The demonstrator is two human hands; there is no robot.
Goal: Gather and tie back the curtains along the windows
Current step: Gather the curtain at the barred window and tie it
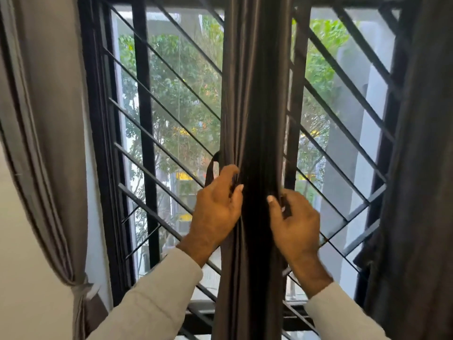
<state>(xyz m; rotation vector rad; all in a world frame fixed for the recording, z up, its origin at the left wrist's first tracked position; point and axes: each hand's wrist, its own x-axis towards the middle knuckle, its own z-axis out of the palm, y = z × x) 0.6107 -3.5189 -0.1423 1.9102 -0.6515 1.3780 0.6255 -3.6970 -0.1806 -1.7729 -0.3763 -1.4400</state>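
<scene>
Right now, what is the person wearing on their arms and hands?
Both arms are in long, pale beige sleeves that end at the wrists. The left hand and right hand are bare: no gloves, and no rings or watch can be seen. The fingernails are short and plain.

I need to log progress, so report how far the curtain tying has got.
Done: the grey curtain on the left is gathered and tied low down. In hand: both hands, left and right, bunch the dark middle curtain, with a dark strap by the left fingers, not yet fastened. Left: the dark curtain on the right shows no tie.
</scene>
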